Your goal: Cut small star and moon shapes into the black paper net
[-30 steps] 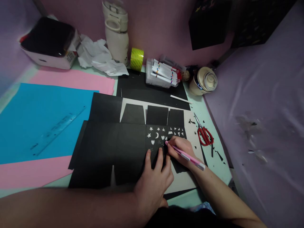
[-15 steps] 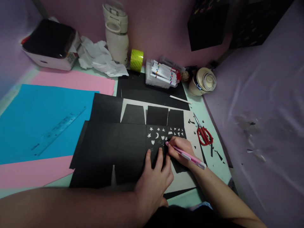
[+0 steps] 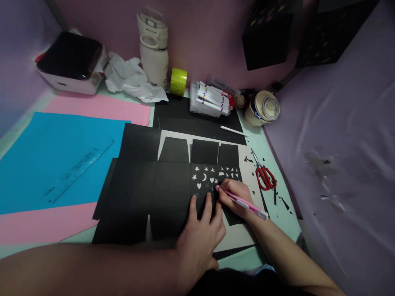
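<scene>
A black card sheet [image 3: 173, 185] with cut flaps lies flat on a pale board [image 3: 246, 160]. White star, heart and moon cut-outs [image 3: 204, 177] show in its right panel, with small triangles beside them. My left hand [image 3: 202, 234] lies on this card with fingers spread, fingertips just below the cut-outs. My right hand [image 3: 236, 195] grips a pink pen-shaped craft knife [image 3: 242, 202]; its front end points at the card near the hearts and stars. The tip is too small to make out.
Red-handled scissors [image 3: 266, 176] lie at the right among black scraps. A clear ruler [image 3: 82, 170] rests on blue paper [image 3: 61, 135] at the left. Behind are a marker case [image 3: 197, 107], yellow tape [image 3: 178, 82], a bottle [image 3: 153, 61] and a cup [image 3: 257, 113].
The view has shifted slightly, so the background things sit a little lower. Both hands and the craft knife stay in nearly the same place on the card.
</scene>
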Motion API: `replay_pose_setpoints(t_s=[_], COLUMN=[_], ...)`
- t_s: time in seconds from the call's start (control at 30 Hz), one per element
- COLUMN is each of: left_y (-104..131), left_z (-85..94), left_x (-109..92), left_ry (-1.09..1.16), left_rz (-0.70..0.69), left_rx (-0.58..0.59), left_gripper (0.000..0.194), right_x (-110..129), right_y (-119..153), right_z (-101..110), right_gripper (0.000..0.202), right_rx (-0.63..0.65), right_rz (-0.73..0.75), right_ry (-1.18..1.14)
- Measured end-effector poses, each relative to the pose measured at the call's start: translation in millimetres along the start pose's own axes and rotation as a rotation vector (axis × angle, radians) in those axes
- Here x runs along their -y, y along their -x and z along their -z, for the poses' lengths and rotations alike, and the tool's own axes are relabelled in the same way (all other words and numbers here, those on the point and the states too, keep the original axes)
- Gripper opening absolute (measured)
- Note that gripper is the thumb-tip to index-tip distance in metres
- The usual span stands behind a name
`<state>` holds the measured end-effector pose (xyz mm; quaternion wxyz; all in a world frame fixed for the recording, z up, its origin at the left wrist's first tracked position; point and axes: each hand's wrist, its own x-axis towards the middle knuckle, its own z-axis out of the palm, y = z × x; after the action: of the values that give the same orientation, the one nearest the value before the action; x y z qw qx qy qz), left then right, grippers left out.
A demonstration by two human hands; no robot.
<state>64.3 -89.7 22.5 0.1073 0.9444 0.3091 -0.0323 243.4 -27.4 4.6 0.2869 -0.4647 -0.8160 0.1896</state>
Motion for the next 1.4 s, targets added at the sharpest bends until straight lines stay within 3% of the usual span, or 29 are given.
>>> replay_pose_setpoints(t_s=[0.67,1.4], left_y=[0.8,0.8], left_z=[2.2,1.9], left_x=[-0.4,-0.1], left_ry=[-0.02,-0.016], left_rz=[-0.004,0.002], left_rx=[0.0,-0.003], left_gripper=[0.084,0.085], right_x=[0.7,2.3], right_y=[-1.7,-1.6], right_z=[-3.1,-1.4], right_gripper=[0.021,0.018], right_rx=[-0.032,-0.027], right_rz=[-0.005,0.012], right_ry=[-0.075,-0.009])
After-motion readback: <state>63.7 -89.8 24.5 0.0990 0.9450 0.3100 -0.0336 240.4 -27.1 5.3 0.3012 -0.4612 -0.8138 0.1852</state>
